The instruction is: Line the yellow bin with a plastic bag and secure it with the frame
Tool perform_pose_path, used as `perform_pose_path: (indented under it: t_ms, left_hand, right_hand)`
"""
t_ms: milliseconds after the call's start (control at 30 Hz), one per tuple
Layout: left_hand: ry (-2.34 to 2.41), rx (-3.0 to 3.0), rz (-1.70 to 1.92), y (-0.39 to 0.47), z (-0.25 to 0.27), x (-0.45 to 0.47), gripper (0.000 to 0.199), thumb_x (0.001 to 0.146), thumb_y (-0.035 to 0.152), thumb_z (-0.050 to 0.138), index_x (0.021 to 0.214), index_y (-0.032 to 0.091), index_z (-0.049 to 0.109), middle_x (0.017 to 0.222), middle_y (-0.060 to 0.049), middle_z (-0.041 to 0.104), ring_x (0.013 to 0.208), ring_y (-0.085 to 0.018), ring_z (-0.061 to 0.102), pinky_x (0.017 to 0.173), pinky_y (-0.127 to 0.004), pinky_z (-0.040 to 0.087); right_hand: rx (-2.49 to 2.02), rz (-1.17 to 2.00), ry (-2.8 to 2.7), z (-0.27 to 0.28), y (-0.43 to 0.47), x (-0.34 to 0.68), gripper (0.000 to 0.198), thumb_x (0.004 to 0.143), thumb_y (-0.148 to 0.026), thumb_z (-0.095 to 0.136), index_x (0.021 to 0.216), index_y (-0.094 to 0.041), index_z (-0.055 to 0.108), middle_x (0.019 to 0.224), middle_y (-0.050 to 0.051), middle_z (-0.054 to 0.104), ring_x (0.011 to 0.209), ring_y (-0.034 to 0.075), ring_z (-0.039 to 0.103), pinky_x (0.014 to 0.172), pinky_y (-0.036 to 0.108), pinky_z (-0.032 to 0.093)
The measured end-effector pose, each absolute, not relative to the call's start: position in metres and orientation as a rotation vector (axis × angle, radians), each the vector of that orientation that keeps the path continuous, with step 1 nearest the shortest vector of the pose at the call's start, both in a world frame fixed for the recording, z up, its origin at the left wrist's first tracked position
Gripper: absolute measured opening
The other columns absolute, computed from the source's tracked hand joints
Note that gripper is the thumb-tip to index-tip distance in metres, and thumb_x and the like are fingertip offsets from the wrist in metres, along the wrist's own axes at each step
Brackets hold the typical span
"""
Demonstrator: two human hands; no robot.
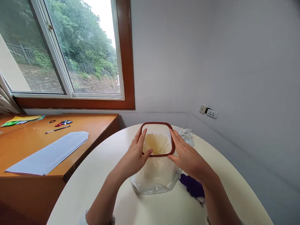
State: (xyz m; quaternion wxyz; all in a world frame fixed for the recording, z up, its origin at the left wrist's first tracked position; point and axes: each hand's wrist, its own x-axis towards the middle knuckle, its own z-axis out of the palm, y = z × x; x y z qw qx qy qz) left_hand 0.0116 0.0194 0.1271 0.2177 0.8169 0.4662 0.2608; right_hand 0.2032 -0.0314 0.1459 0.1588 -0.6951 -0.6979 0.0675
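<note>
Left hand (138, 153), right hand (187, 155) gripping brown rim (159, 155) at bagged bin's (156, 173) mouth; purple cloth (193, 186) crowds right, tabletop (93, 176) edge well left.

in a corner of pale grey walls (175, 62). upper left, a sliding window (63, 47) in a reddish-brown wooden surround (128, 62); looks out on dense green trees (86, 47), a railing (85, 68) and a bank of earth (93, 83) under white sky (107, 18). at far left, a beige curtain (8, 98). below the window, an orange-brown desk (100, 123); just beside, a round white table (84, 175). low on the right-hand wall, a socket (212, 113) next to a small square plate (202, 109). soft daylight throughout.
</note>
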Motion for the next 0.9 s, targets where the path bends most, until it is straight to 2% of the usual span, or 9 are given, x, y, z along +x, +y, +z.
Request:
perform_pose_path:
  t_ms: [100,233,300,400,500,633,800,900]
  left_hand:
    - [1.319,2.228,0.698,0.0193,0.1265,0.0116,0.062,0.087,0.047,0.036,0.140,0.034,0.006,0.150,-0.005,0.000,0.128,-0.027,0.033,0.098,-0.042,0.037]
    - [1.315,2.206,0.666,0.0183,0.1276,0.0108,0.057,0.088,0.050,0.032,0.139,0.035,0.013,0.150,-0.010,0.004,0.109,-0.024,0.054,0.097,-0.044,0.036]
    - [1.307,2.228,0.656,0.0184,0.1280,0.0101,0.054,0.087,0.051,0.033,0.137,0.035,0.019,0.149,-0.010,0.008,0.104,-0.024,0.057,0.096,-0.045,0.038]
    - [1.293,2.285,0.685,0.0195,0.1280,0.0097,0.049,0.087,0.049,0.035,0.133,0.034,0.029,0.146,-0.008,0.019,0.108,-0.025,0.055,0.092,-0.043,0.041]
    - [1.284,2.312,0.720,0.0212,0.1273,0.0099,0.047,0.087,0.045,0.037,0.132,0.033,0.032,0.144,-0.006,0.026,0.108,-0.024,0.054,0.089,-0.038,0.044]
    - [1.292,2.357,0.701,0.0227,0.1258,0.0097,0.043,0.088,0.043,0.036,0.130,0.033,0.036,0.142,-0.005,0.030,0.098,-0.021,0.059,0.087,-0.036,0.044]
    - [1.328,2.374,0.597,0.0229,0.1251,0.0084,0.043,0.089,0.046,0.028,0.127,0.030,0.041,0.144,-0.008,0.027,0.084,-0.017,0.062,0.089,-0.039,0.042]
    - [1.345,2.356,0.554,0.0234,0.1253,0.0079,0.046,0.089,0.050,0.026,0.126,0.028,0.043,0.146,-0.008,0.023,0.087,-0.019,0.062,0.086,-0.038,0.044]
  right_hand:
    - [-1.943,0.188,-2.007,0.1441,-0.0309,0.2043,0.074,0.078,-0.024,0.048,0.143,-0.022,0.011,0.147,0.004,0.020,0.126,0.026,0.037,0.095,0.036,0.039]
    - [-1.855,0.166,-2.055,0.1439,-0.0314,0.2057,0.059,0.081,-0.022,0.044,0.137,-0.024,0.028,0.137,0.004,0.042,0.119,0.023,0.045,0.093,0.035,0.040]
    - [-1.862,0.165,-2.060,0.1449,-0.0321,0.2058,0.052,0.082,-0.022,0.043,0.133,-0.021,0.037,0.132,0.006,0.047,0.117,0.024,0.047,0.092,0.034,0.040]
    - [-1.896,0.179,-2.071,0.1461,-0.0324,0.2053,0.042,0.083,-0.023,0.042,0.125,-0.018,0.047,0.125,0.008,0.053,0.114,0.024,0.049,0.091,0.034,0.040]
    - [-1.914,0.185,-2.110,0.1466,-0.0322,0.2050,0.036,0.085,-0.022,0.042,0.118,-0.018,0.053,0.122,0.008,0.056,0.113,0.023,0.051,0.091,0.034,0.040]
    - [-1.922,0.189,-2.135,0.1469,-0.0323,0.2050,0.034,0.085,-0.022,0.041,0.115,-0.018,0.056,0.123,0.008,0.055,0.114,0.023,0.050,0.092,0.035,0.039]
    - [-1.943,0.189,-2.135,0.1476,-0.0332,0.2041,0.035,0.086,-0.025,0.039,0.115,-0.017,0.057,0.127,0.009,0.052,0.115,0.024,0.049,0.091,0.037,0.040]
    - [-1.952,0.184,-2.123,0.1488,-0.0340,0.2034,0.035,0.087,-0.027,0.038,0.115,-0.017,0.058,0.127,0.009,0.052,0.115,0.024,0.049,0.089,0.036,0.041]
